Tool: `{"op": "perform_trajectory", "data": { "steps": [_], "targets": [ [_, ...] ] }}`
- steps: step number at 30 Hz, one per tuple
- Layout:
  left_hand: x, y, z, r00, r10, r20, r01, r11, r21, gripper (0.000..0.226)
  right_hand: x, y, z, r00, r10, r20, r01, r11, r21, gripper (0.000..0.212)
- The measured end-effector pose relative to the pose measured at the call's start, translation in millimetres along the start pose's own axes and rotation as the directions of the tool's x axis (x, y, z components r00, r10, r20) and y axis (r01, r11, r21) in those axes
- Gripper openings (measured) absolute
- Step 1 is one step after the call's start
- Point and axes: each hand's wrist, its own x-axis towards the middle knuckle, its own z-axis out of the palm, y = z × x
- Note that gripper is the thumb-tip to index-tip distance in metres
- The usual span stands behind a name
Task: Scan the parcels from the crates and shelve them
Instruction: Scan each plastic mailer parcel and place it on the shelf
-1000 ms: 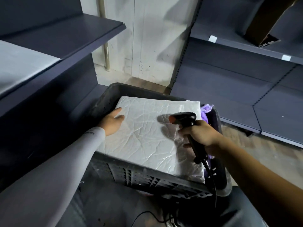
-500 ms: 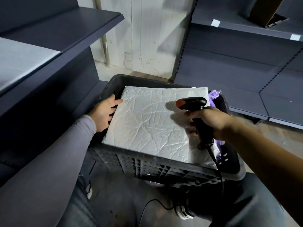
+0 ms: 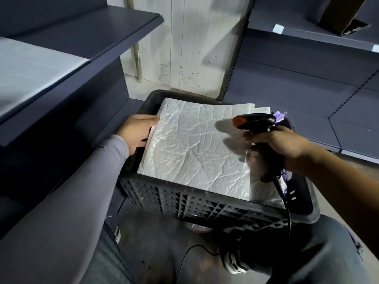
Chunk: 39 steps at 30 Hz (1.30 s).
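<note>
Evidently, the left hand (image 3: 136,133) is set at the left edge of the top parcel (image 3: 196,148), fingers curled under that edge and thumb on top, a grip suited to lifting or turning it, since no label shows on the upper face. The scanner (image 3: 258,133) is gripped by the right hand (image 3: 281,146), fingers wrapped round its handle, its head held over the parcel's right side. The parcel lies between the hands, on others in the crate (image 3: 205,203). Beyond the left hand, a shelf (image 3: 82,37) is near.
</note>
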Motion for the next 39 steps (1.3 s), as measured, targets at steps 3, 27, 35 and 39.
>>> {"op": "perform_trajectory", "data": {
  "steps": [3, 27, 35, 39],
  "targets": [
    [1.7, 0.7, -6.5, 0.998, 0.063, -0.016, -0.063, 0.998, 0.007, 0.042, -6.6, -6.8, 0.1, 0.998, -0.065, 0.004, 0.065, 0.997, -0.028, 0.039],
    [-9.4, 36.5, -24.6, 0.988, 0.045, 0.149, 0.042, 0.842, -0.538, 0.023, -41.4, -50.7, -4.6, 0.967, -0.234, -0.097, 0.253, 0.904, 0.344, 0.014],
    [-8.7, 25.0, -12.6, 0.991, 0.134, 0.009, -0.111, 0.855, -0.507, 0.025, -44.8, -45.7, 3.2, 0.96, -0.228, -0.164, 0.274, 0.888, 0.369, 0.027],
    [-14.0, 27.0, -10.6, 0.97, 0.243, -0.007, -0.208, 0.815, -0.54, 0.021, -45.5, -43.8, 4.4, 0.933, -0.3, -0.201, 0.353, 0.876, 0.328, 0.037]
  ]
}}
